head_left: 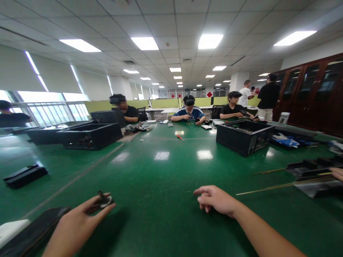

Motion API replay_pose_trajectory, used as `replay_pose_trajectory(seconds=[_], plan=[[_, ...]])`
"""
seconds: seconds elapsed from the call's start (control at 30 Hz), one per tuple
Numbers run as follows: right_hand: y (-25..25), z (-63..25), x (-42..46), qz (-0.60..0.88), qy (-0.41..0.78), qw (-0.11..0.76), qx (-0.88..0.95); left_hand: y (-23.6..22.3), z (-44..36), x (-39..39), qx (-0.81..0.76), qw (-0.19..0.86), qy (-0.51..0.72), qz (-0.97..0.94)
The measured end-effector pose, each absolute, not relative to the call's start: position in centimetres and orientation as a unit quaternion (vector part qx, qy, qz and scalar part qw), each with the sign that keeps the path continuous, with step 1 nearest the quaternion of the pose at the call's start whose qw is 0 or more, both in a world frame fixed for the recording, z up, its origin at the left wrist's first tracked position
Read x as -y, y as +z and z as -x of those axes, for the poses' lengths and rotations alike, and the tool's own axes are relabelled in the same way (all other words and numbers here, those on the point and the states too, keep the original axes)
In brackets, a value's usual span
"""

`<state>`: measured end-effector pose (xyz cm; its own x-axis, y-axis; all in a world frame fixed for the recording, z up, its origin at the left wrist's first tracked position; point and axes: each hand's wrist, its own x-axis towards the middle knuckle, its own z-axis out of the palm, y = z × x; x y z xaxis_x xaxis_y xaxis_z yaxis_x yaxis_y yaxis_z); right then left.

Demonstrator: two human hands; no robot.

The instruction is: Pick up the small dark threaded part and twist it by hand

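My left hand (80, 217) is at the lower left, above the green table. Between its thumb and fingers is a small dark round part (104, 200) with a short stem on top and a pale ring; its kind I cannot make out. My right hand (218, 200) hovers over the table right of centre, index finger stretched out and the other fingers loosely bent. Nothing shows in that hand. Under my left forearm lies a long dark case (40, 228), with a white object (12, 228) beside it.
The green tabletop (171, 171) carries an orange screwdriver (179, 137) and black computer cases (91, 137) left and right. Thin brass-coloured rods (284, 184) lie at the right beside black metal parts and another person's hand (337, 174). Several people sit across the table.
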<state>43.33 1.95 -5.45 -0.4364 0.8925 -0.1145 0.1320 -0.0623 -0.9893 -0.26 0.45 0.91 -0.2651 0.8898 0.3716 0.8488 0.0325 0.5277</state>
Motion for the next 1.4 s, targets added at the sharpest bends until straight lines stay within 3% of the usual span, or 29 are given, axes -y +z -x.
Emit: replay_pose_trajectory(seconds=[0.13, 0.33, 0.53, 0.7, 1.03, 1.4], plan=[[-5.7, -43.1, -1.8, 0.421, 0.581, 0.332, 0.613, 3.9, -9.6, -2.5, -0.593, 0.131, 0.342, -0.717], [-6.4, -42.5, -1.4, 0.426, 0.493, 0.363, 0.666, 0.1, -18.8, -2.5, -0.466, 0.138, 0.286, -0.826], [-5.5, -41.5, -0.1, 0.459, 0.349, 0.334, 0.746, -2.3, -18.5, -1.7, -0.453, 0.187, 0.233, -0.84], [-4.6, -40.8, 0.9, 0.471, 0.292, 0.322, 0.767, -2.5, -18.4, -1.2, -0.433, 0.221, 0.265, -0.833], [-3.6, -40.7, 1.5, 0.43, 0.239, 0.38, 0.783, -2.7, -18.8, -0.6, -0.37, 0.21, 0.353, -0.833], [-4.0, -40.5, 1.1, 0.413, 0.244, 0.382, 0.79, -3.3, -19.2, -0.4, -0.336, 0.186, 0.389, -0.838]])
